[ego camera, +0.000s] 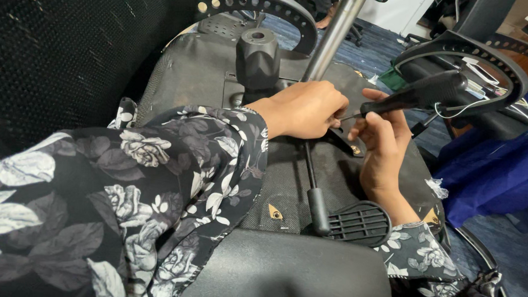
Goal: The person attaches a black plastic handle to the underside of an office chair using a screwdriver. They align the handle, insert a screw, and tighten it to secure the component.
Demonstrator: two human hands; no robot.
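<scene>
An upturned office chair lies before me, its black seat underside facing up. My right hand grips a black-handled screwdriver, its thin shaft pointing left toward the seat mechanism. My left hand rests fisted on that mechanism beside the silver gas cylinder, fingers closed near the screwdriver tip; what they pinch is hidden. A black lever with a ribbed paddle sticks out toward me below both hands. Both my sleeves are black with white flowers.
A black armrest loop curves at the right, another at the top. The mesh chair back fills the left. Blue cloth lies on the floor at right. A person's foot stands far back.
</scene>
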